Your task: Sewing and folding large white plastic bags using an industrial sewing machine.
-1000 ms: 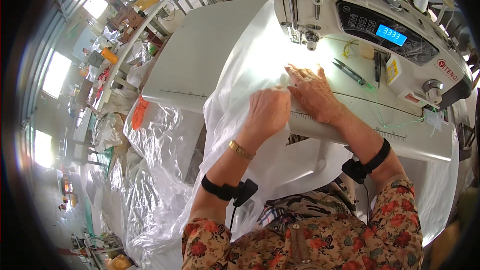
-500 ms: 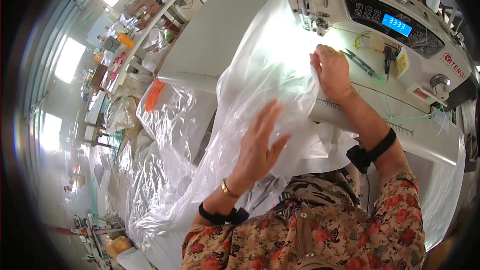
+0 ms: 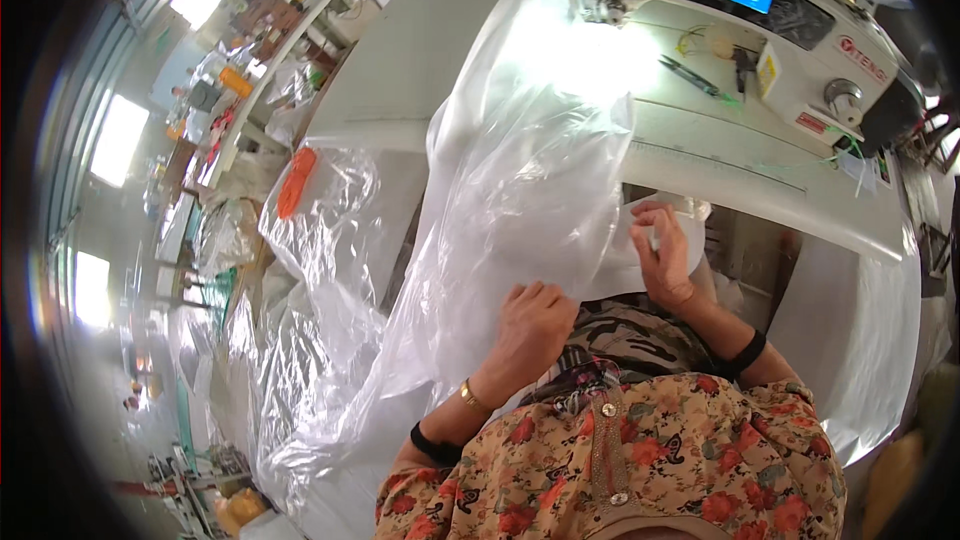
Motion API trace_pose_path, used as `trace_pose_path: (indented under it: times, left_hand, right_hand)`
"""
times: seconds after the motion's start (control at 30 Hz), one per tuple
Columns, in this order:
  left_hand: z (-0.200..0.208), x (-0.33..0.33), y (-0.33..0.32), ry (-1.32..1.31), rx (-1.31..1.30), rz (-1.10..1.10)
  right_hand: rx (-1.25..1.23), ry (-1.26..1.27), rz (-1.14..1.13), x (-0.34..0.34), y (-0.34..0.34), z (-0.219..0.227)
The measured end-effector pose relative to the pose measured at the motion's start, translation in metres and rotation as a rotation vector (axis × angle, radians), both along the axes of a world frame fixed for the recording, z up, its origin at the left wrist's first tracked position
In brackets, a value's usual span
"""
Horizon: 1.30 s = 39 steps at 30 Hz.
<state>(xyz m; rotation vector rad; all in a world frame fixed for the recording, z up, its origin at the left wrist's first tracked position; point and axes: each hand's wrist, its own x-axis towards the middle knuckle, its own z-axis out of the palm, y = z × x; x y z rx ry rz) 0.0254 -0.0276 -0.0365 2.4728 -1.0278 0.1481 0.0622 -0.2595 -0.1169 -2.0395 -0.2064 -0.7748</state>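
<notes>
A translucent plastic sheet runs from under the sewing machine's needle area down over the table edge toward my lap. My left hand rests over its lower part, fingers curled in; whatever they grip is hidden. Below the table's front edge, my right hand is raised beside a white panel, fingers bent with a gap to the thumb. Nothing shows between them. A lamp's glare washes out the sheet near the needle.
On the machine bed lie dark thread snips and loose green thread. An orange bundle sits on crumpled clear plastic at left. Shelving with goods stands farther left.
My right hand has left the sheet by the needle and come down toward my lap. My left hand has drawn lower, its spread fingers now curled. The view has shifted slightly.
</notes>
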Motion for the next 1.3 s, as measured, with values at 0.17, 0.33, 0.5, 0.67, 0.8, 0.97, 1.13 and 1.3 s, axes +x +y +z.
trace_pose_path:
  times: [0.17,0.33,0.5,0.67,0.8,0.97,1.13,1.3]
  left_hand:
    - [0.021,-0.016,0.022,0.216,-0.269,0.022]
    - [0.070,-0.025,0.041,0.298,-0.447,0.247]
    - [0.096,-0.024,0.049,0.252,-0.494,0.157]
    - [0.084,-0.040,0.026,0.516,-0.320,0.111]
    - [0.072,-0.051,0.015,0.507,-0.281,0.129]
    - [0.057,-0.059,0.012,0.485,-0.376,0.117]
    - [0.050,-0.059,0.024,0.543,-0.366,0.132]
    - [0.038,-0.049,0.034,0.757,-0.505,0.158]
  right_hand:
    - [0.258,0.522,0.140,0.026,-0.012,-0.047]
    - [0.483,0.864,0.344,0.016,0.003,-0.010]
    - [0.290,0.531,0.883,-0.067,0.008,0.086]
    - [0.186,0.548,0.876,-0.097,0.015,0.119]
    - [0.223,0.580,1.025,-0.100,0.034,0.107]
    - [0.193,0.517,1.059,-0.105,0.044,0.102]
    - [-0.062,0.376,0.992,-0.106,0.052,0.102]
    - [-0.285,0.133,0.982,-0.104,0.057,0.118]
